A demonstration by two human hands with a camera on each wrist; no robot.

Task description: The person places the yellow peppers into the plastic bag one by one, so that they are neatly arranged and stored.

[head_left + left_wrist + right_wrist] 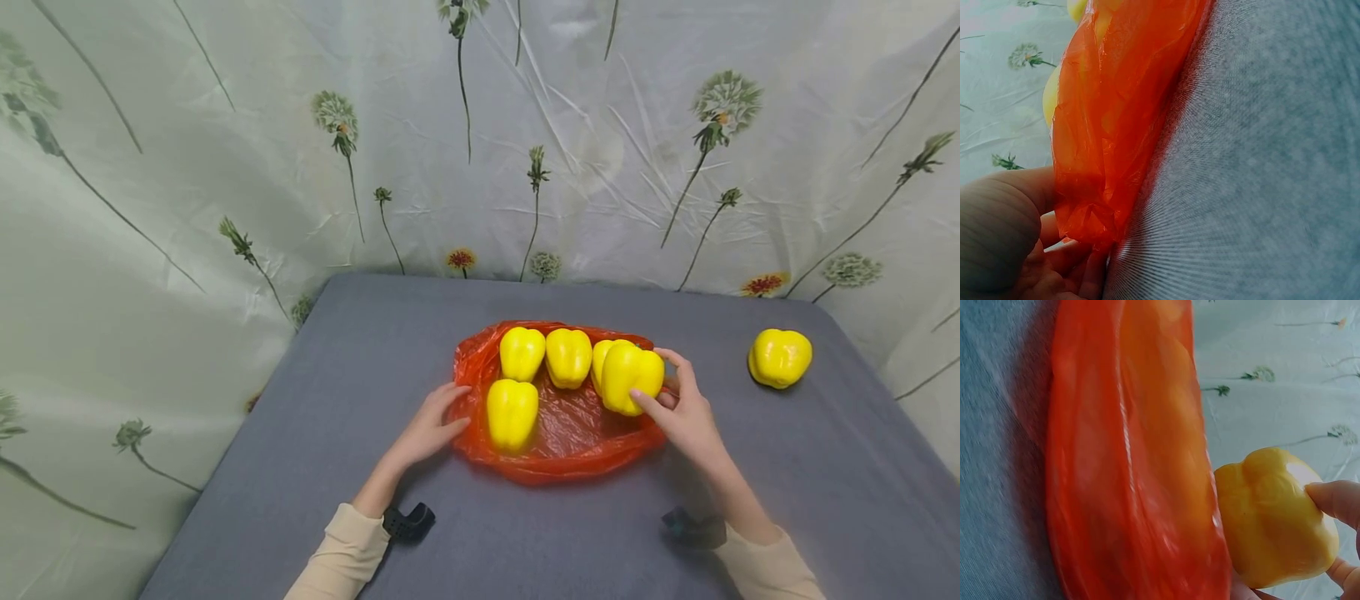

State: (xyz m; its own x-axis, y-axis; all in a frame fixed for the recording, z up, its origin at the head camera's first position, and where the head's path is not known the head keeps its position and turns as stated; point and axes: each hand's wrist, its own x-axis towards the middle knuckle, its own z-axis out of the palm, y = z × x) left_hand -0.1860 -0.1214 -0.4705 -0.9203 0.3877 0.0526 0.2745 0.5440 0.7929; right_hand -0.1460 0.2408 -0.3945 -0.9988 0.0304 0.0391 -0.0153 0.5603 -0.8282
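In the head view my right hand (686,412) holds a yellow bell pepper (632,377) over the right side of an open red plastic bag (555,468). Thumb and fingers pinch this pepper (1275,519) in the right wrist view, just beyond the bag's rim. Several more yellow peppers stand inside the bag, among them one at the left front (512,415) and one at the back (568,358). My left hand (431,425) rests at the bag's left side, thumb and fingers apart. Its fingers touch the bag's crumpled end (1094,219) in the left wrist view.
Another yellow bell pepper (780,358) sits on the grey cloth-covered table (322,400), right of the bag. A pale curtain (420,150) printed with dandelions hangs behind the table and along its left side.
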